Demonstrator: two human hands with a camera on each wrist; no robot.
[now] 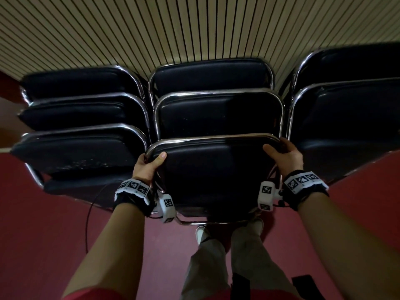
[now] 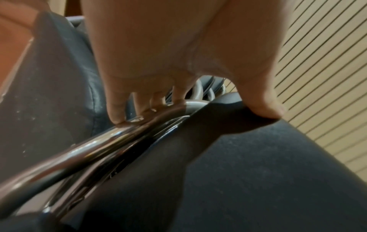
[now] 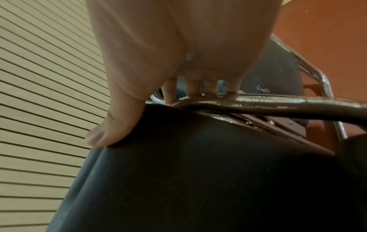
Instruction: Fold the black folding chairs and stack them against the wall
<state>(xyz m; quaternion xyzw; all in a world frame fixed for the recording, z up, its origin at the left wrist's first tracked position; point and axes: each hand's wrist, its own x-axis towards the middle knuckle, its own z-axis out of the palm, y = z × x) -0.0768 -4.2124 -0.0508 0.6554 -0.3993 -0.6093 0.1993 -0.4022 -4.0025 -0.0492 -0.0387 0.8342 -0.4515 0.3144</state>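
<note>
A folded black chair point(image 1: 212, 169) with a chrome tube frame stands in front of me, the front one of the middle stack. My left hand point(image 1: 149, 164) grips its top left corner, thumb on the black pad point(image 2: 258, 172), fingers point(image 2: 117, 109) curled behind the chrome tube point(image 2: 99, 144). At the top right corner my right hand point(image 1: 283, 155) grips the same way, thumb on the pad point(image 3: 198, 172), fingers point(image 3: 190, 87) over the tube point(image 3: 278, 105). Two more folded chairs point(image 1: 216, 113) lean behind it against the slatted wall point(image 1: 173, 29).
A stack of three folded chairs point(image 1: 82, 137) stands at the left, and two more chairs point(image 1: 346, 113) at the right. The floor point(image 1: 43, 224) is red carpet. A thin black cable point(image 1: 88, 217) hangs by my left wrist. My legs and shoes point(image 1: 201, 232) are just below the chair.
</note>
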